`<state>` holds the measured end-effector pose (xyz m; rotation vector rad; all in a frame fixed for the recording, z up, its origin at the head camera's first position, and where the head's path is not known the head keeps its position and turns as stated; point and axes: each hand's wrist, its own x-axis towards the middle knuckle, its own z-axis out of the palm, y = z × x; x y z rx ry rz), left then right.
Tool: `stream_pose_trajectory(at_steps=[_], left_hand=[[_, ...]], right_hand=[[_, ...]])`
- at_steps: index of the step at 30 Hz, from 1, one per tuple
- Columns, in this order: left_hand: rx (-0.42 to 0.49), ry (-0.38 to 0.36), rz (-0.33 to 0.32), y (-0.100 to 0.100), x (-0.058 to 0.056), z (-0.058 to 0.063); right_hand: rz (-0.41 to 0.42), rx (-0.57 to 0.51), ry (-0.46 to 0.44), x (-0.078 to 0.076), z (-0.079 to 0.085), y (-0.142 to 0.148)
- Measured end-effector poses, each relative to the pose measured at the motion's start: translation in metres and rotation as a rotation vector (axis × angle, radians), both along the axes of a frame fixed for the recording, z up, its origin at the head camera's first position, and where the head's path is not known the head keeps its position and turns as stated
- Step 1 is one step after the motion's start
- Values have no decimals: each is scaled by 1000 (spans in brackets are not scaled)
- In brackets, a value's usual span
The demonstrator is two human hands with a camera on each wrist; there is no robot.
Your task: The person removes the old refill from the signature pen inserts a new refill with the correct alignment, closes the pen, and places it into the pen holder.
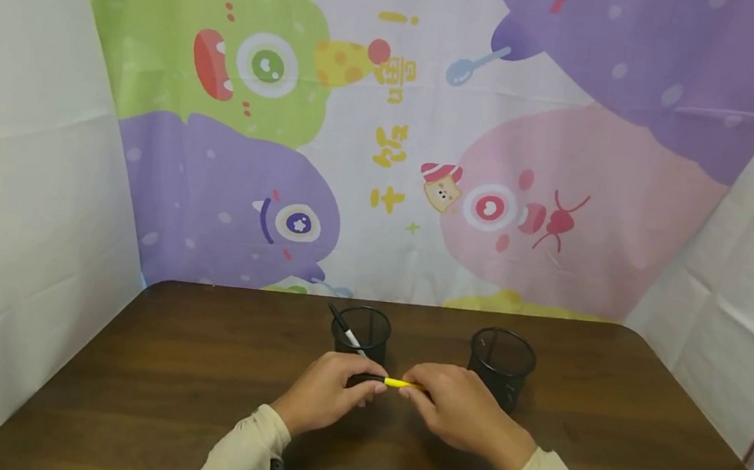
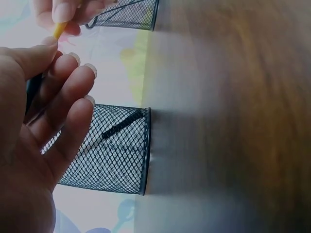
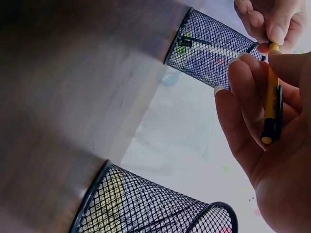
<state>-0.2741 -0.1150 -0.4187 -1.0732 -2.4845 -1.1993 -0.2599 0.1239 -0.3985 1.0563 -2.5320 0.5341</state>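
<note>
Left hand [image 1: 329,394] and right hand [image 1: 461,411] pinch the pen [image 1: 395,383], outside the right cup [image 1: 502,372] and the left cup [image 1: 376,343], which already holds a marker [image 1: 349,333].

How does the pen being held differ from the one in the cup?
The held pen is yellow and black; the cup pen is black and whitish. The held pen lies nearly level between left hand and right hand; the cup pen leans in the mesh cup. Both are slim and partly black.
</note>
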Motion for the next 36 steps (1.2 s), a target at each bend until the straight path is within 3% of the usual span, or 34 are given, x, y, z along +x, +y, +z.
stream_pose_trajectory(at_steps=[17,30,36], left_hand=[[-31,-25,9,0,1,1],[-24,-12,-6,2,2,2],[-33,-6,-10,2,2,2]], right_hand=[[9,-14,-9,1,1,0],[30,-44,86,-1,1,0],[21,-35,56,-1,2,0]])
